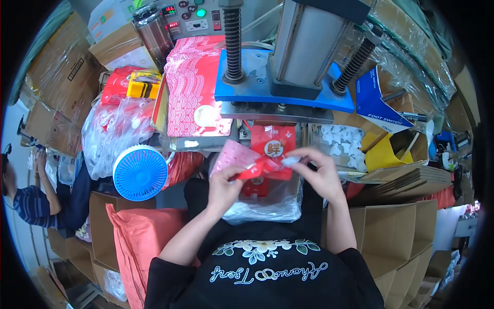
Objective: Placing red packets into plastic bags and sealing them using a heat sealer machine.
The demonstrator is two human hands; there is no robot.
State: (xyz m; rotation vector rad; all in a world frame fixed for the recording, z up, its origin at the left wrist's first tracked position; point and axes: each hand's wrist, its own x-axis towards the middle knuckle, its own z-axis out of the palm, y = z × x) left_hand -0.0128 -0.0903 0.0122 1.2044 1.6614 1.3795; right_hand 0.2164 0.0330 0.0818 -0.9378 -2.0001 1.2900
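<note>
press machine (288, 62): biggest thing here by far, grey column on a blue plate with black springs either side, sitting far centre. Its lower edge hangs right over the work spot, so there's not much headroom above the hands.
cardboard boxes (391, 232): open cartons stacked on the right, more wrapped ones far left. They box the person in pretty tight on both sides.
red patterned bags (193, 87): a stack leaning far left of the press, wave print, with a round white spout patch showing.
blue fan (140, 172): small round one, near left, just beside the left forearm.
clear plastic bag (267, 206): crinkly, sits in the lap area right under the hands, with red pouches inside.
white caps (342, 141): pile of little plastic pieces in a bag to the right, close to the right hand.
red pouch (260, 167): held between both hands, centre of the view, just below the press. Looks light, thin and floppy, glossy film so probably a bit slippery. I'd guess best gripped at the edges or the corner, not the flat middle.
left hand (224, 185): fingers curled, pinching the pouch's left end.
right hand (321, 172): thumb and fingertips pinched on a small white piece (289, 160) at the pouch's right end.
</note>
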